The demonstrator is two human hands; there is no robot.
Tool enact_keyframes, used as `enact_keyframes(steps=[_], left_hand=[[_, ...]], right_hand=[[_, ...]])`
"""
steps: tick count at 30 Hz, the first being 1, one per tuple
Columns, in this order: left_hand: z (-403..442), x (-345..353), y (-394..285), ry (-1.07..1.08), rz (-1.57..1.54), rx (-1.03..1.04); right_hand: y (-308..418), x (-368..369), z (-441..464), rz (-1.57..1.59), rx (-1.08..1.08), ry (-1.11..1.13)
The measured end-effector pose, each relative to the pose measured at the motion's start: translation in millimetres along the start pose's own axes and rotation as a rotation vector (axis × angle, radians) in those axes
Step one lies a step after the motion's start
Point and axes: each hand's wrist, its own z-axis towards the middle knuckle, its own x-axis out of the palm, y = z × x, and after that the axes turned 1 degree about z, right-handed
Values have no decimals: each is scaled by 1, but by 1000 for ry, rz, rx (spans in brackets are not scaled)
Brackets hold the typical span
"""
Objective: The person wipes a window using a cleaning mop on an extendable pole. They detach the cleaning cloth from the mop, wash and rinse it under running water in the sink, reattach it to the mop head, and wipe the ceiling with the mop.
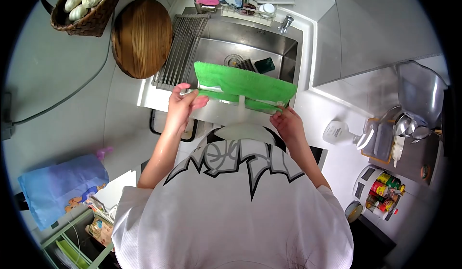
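A green, fluffy mop pad (245, 80) is stretched out level in front of my chest, over the sink's front edge. Along its near side run narrow green strips, with a pale, stem-like piece (242, 104) between them. My left hand (183, 104) pinches the left end of the near strip between thumb and finger, its other fingers spread. At the right end, my right hand (287, 121) closes its fingertips on the pad's corner. Part of a white surface shows between the pad and the near strip.
Beyond the pad lies a steel sink (216, 31) with a dark green sponge (264, 65) and a roll-up rack (180, 47). A round wooden board (142, 38) and garlic basket (91, 21) are left. A white bottle (337, 133) and condiment holder (382, 192) stand right.
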Motion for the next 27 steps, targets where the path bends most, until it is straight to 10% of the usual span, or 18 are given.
enact_keyframes(steps=[4, 10, 27], left_hand=[[14, 11, -5, 81, -153, -142], [42, -10, 13, 72, 391, 439], [78, 4, 113, 512, 13, -114]], right_hand=[[10, 0, 3, 196, -41, 171], [42, 49, -16, -36, -307, 226], [57, 60, -26, -225, -227, 57]])
